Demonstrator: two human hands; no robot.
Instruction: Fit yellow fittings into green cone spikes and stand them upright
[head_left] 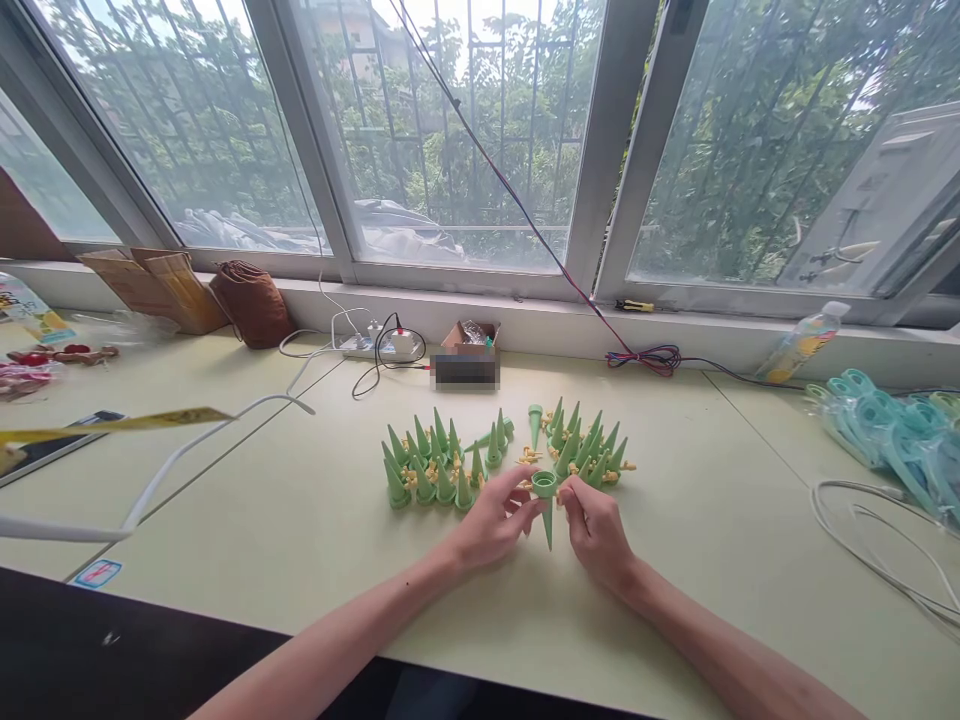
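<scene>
My left hand (491,520) and my right hand (596,530) meet over the pale green table (300,520), both pinching one green plastic cone spike (545,500). Its wide open end faces up and its tip points toward me. A small yellow part sits at its rim on the left hand's side. Behind the left hand stands a cluster of upright green cones (435,465) with yellow pieces at their bases. Behind the right hand lies another cluster of green cones (581,445) mixed with loose yellow parts.
A power strip with cables (375,345) and a small open box (469,350) lie near the window sill. A brown pouch (251,300) and cardboard sit at the left. A plastic bottle (799,345) and a pile of teal plastic parts (885,425) lie at the right, with white cable (877,540).
</scene>
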